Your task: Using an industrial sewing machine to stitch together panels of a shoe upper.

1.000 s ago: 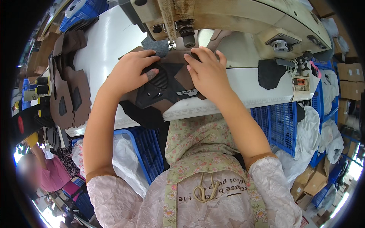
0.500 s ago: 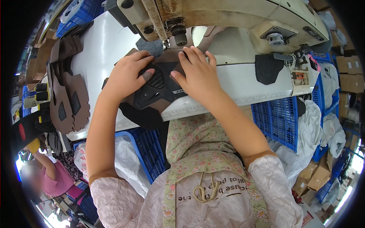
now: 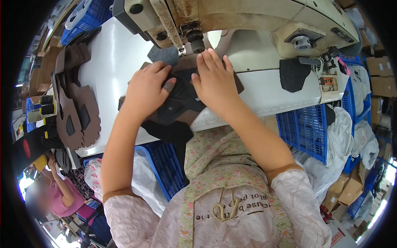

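Observation:
A black and brown sewn piece, perhaps a shoe upper, lies on the white sewing machine table under the needle area. My left hand rests flat on its left side, fingers stretched toward the presser foot. On its right side lies my right hand, fingers extended and slightly apart just below the machine head. A dark band circles a digit of my left hand. Close to the left fingertips is a grey fabric patch. The black lower flap hangs over the table's front edge.
The sewing machine spans the top. Brown cut pieces are stacked on the left, beside thread spools. A black piece sits at the right. Blue baskets stand below the table. A co-worker in pink is at lower left.
The sewn piece has turned and shifted a little to the right, with both hands on it. Its black flap now hangs farther right. The co-worker's arm has moved.

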A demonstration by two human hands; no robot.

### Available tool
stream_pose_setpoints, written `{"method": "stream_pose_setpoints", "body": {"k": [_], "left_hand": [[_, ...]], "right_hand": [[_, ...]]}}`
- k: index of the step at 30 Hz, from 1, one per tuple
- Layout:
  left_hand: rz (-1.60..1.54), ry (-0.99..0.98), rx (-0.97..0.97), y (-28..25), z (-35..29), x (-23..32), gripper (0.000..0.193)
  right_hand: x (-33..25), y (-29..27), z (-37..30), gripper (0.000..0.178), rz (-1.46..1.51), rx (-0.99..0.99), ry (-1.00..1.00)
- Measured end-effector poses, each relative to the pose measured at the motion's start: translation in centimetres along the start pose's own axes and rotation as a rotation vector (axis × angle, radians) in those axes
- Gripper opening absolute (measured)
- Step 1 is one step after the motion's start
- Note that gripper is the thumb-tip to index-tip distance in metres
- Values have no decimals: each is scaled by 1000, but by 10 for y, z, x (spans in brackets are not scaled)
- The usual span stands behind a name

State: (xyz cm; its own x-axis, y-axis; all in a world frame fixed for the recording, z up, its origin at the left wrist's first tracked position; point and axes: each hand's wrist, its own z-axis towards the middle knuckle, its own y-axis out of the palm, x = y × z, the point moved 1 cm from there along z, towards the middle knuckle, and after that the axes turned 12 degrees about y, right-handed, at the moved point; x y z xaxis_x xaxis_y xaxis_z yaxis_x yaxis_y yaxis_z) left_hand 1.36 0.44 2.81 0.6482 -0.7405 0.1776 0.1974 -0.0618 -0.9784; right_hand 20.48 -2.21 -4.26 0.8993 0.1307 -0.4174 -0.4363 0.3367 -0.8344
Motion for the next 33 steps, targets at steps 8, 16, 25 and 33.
{"method": "stream_pose_setpoints", "body": {"k": [8,16,25,33], "left_hand": [[141,-135,75,17,9,36,45],[135,-177,43,17,11,43,48],[-61,-158,-29,4,11,31,59],[-290,13,-96,-4,2,0,76]], "right_hand": [[40,-5,33,47,68,-52,-195],[48,-7,48,45,109,-132,-273],[58,-9,57,41,161,-176,-321],[22,-15,33,37,-114,-55,-250]]}}
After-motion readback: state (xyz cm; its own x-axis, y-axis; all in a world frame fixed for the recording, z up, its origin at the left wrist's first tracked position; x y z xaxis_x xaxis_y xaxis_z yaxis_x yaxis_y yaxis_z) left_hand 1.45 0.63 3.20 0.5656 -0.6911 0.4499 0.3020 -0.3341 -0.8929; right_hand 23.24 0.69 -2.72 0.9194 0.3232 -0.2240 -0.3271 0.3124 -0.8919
